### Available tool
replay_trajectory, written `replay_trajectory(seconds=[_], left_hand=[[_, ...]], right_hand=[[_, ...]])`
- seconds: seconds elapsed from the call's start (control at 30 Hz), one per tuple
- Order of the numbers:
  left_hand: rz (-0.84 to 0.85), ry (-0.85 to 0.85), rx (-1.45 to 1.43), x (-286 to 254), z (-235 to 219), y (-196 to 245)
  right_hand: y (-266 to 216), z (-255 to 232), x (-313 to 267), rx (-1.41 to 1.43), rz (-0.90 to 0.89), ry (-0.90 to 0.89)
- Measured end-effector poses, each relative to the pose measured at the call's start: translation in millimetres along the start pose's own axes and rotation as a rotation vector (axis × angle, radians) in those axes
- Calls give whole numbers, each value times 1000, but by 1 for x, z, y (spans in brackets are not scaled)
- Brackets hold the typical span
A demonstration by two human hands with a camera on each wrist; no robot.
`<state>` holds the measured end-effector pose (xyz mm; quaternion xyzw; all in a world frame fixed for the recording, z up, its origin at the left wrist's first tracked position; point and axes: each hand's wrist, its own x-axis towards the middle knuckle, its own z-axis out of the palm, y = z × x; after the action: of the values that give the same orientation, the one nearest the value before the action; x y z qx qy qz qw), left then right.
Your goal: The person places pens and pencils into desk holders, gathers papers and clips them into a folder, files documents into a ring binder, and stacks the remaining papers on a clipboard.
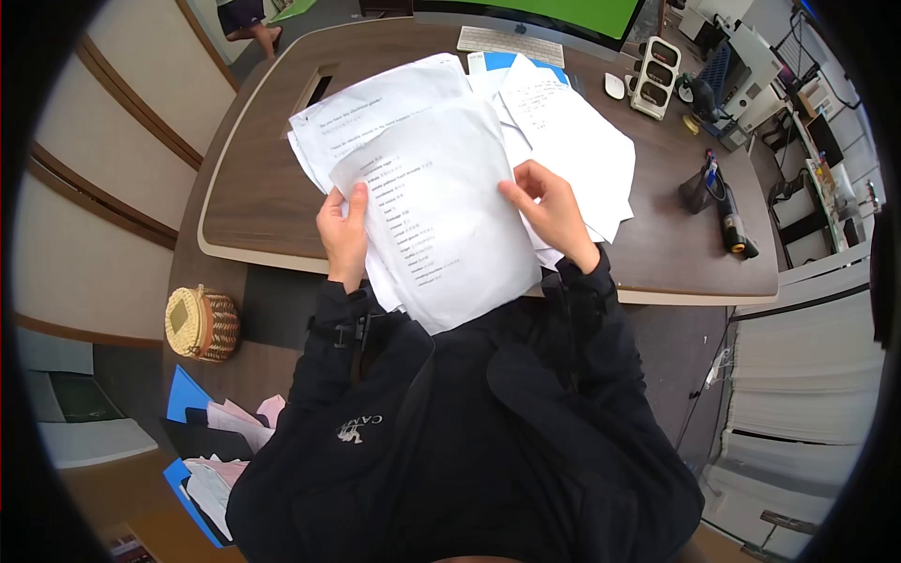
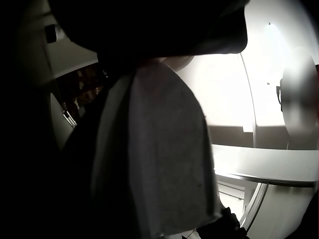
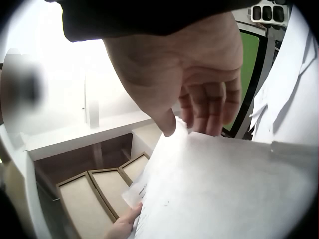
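Note:
A printed sheet of paper (image 1: 469,206), with a column of short text lines, is held up over the desk's front edge. My left hand (image 1: 343,235) grips its left edge, thumb on top, along with more sheets behind it. At the right edge my right hand (image 1: 556,211) pinches the paper between thumb and fingers; the right wrist view shows the thumb at the margin of the sheet (image 3: 224,174). Behind lie other printed pages (image 1: 404,89). In the dark left wrist view, the hanging papers (image 2: 169,149) hide most of the left hand.
Loose white papers (image 1: 587,141) and a blue folder (image 1: 552,69) lie on the desk (image 1: 253,178). Beyond are a keyboard (image 1: 507,44), a monitor (image 1: 563,14) and a mouse (image 1: 614,86). A pen holder (image 1: 696,192) stands right. A woven basket (image 1: 214,324) and folders (image 1: 188,394) sit at left.

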<state>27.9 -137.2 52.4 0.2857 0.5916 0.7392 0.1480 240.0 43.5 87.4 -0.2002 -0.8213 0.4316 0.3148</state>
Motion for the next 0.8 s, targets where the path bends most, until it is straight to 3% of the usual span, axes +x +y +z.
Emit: replay_trajectory(seconds=[0.1, 0.17, 0.23, 0.3, 0.4, 0.5, 0.57, 0.6, 0.67, 0.7, 0.77, 0.8], left_hand=[[-78, -34, -76, -5, -2, -3], [26, -88, -110, -10, 2, 3], [10, -135, -90, -15, 1, 3], [-2, -183, -73, -17, -2, -2], [-81, -87, 27, -18, -13, -14], [-64, 8, 50, -10, -32, -25], [-60, 9, 31, -4, -50, -40], [-84, 35, 24, -3, -56, -45], [-135, 31, 43, 0, -67, -49], [-134, 32, 41, 0, -65, -53], [113, 196, 255, -4, -60, -58], [113, 200, 257, -6, -56, -53]], right_hand=[[-1, 10, -6, 49, 92, 127], [-1, 14, -1, 134, 96, 223], [-9, 19, 5, 132, 81, 297], [-10, 29, 7, -5, 23, 250], [-6, 33, 8, -64, 58, 162], [18, 7, 6, -414, -153, 256], [33, -20, -2, -786, -114, 275], [43, -29, -7, -790, -112, 277], [64, -40, -19, -973, 88, 156], [70, -42, -23, -974, 86, 156], [80, -42, -30, -810, 221, 47], [87, -44, -34, -808, 219, 45]])
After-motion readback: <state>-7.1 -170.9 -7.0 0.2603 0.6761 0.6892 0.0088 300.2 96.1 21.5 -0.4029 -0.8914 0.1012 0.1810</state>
